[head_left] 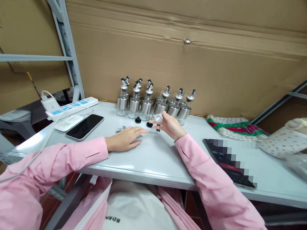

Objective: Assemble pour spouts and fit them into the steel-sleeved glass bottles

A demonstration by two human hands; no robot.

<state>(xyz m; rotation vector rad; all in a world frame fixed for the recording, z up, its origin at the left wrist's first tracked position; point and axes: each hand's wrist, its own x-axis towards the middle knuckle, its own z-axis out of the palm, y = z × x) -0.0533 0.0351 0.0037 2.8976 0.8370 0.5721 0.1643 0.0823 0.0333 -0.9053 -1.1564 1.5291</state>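
My right hand (171, 126) pinches the small clear piece (158, 118) toward the counter's (155, 160) back edge, my left hand (125, 138) open; probably light, stiff and slippery, it wants gentle fingertips on its rim.

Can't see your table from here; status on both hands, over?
Left hand open, palm down. Right hand holding small clear round piece. Bottles standing behind, black pieces nearby.

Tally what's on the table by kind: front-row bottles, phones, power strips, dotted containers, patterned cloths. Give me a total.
Front-row bottles: 6
Phones: 2
Power strip: 1
Dotted container: 1
Patterned cloth: 1
Total: 11

The back-row bottles are left out; they are too hidden to count surely.
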